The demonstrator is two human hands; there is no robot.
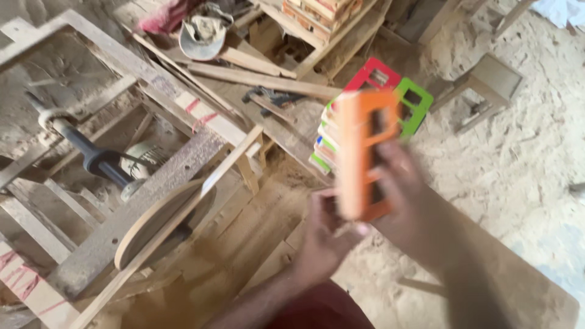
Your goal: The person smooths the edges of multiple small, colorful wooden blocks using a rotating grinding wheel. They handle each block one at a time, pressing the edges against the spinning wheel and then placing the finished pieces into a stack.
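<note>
Motion blur smears the orange frame (361,155) and both hands, so finger positions on it are unclear. It hides most of the coloured frame stack (390,97) behind. The lower edge cuts off both forearms.

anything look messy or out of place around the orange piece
Sawdust lies thick over the floor and drifts onto the bench. A cap sits among loose wooden slats. The stack of coloured frames leans unevenly. The orange frame, held by the right hand and left hand, is motion-blurred.
</note>
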